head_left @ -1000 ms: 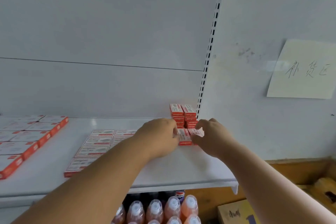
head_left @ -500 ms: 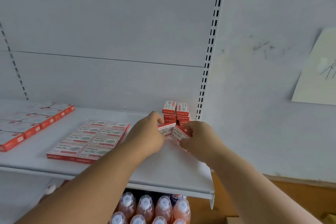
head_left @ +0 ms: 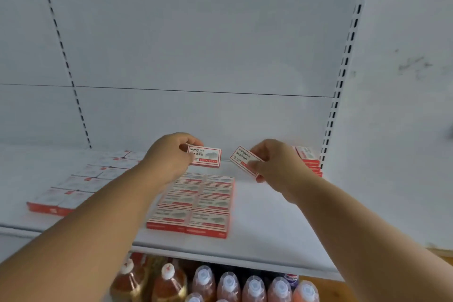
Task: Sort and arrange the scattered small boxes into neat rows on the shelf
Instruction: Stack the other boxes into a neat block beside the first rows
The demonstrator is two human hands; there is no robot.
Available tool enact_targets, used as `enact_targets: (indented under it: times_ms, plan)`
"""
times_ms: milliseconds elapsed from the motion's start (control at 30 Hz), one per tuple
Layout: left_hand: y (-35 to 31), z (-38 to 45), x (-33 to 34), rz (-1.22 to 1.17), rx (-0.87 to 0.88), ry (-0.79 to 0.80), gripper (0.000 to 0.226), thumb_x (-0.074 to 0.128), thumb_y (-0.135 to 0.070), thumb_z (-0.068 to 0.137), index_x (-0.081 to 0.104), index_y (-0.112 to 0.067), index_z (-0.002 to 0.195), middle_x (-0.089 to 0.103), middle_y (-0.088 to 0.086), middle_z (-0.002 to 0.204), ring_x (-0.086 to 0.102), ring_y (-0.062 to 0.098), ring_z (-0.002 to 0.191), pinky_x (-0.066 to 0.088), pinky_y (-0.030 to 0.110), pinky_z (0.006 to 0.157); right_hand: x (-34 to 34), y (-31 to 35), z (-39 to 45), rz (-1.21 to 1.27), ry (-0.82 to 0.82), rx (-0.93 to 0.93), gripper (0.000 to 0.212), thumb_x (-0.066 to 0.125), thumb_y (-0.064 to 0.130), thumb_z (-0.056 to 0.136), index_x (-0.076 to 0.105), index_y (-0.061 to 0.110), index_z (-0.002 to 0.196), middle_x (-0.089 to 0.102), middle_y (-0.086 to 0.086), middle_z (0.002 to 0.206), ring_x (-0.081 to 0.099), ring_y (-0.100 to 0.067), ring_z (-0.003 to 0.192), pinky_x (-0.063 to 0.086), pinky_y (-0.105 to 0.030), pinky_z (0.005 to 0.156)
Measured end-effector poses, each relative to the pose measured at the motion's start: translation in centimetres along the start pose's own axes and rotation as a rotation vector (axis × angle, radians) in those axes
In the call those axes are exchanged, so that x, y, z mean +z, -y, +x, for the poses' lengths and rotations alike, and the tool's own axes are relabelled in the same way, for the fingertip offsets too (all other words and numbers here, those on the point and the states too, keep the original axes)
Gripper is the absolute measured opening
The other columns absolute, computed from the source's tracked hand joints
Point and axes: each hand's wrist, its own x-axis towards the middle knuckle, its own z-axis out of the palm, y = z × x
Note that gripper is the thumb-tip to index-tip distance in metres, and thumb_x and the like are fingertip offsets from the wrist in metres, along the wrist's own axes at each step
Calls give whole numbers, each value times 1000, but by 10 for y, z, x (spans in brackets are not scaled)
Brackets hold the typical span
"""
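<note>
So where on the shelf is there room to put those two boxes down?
Bare shelf lies between the middle block of boxes and the stack by the right post. A narrower bare strip runs behind the middle block, under the left hand's box and the right hand's box. The left side is crowded.

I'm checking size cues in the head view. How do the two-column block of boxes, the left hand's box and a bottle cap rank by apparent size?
1. Two-column block of boxes
2. Left hand's box
3. Bottle cap, nearer the camera, so its true size is unsure
</note>
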Motion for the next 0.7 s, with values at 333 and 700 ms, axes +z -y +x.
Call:
enact_targets:
  times_ms: [333, 700]
  plan:
    - [65, 76, 19, 205, -130, 125, 19, 56, -10, 87, 72, -9, 97, 72, 7, 97, 66, 26, 88, 55, 36, 76, 74, 16, 55, -381, 39, 211, 25, 49, 7, 93, 71, 11, 102, 70, -5, 98, 68, -26, 90, 60, -37, 78]
    - [67, 82, 27, 430, -52, 248, 27, 54, -12, 89, 72, -17, 109, 69, 0, 108, 64, 22, 93, 53, 31, 80, 79, 9, 56, -598, 54, 247, 25, 53, 25, 97, 66, 10, 111, 66, -8, 110, 63, -24, 96, 51, -31, 77]
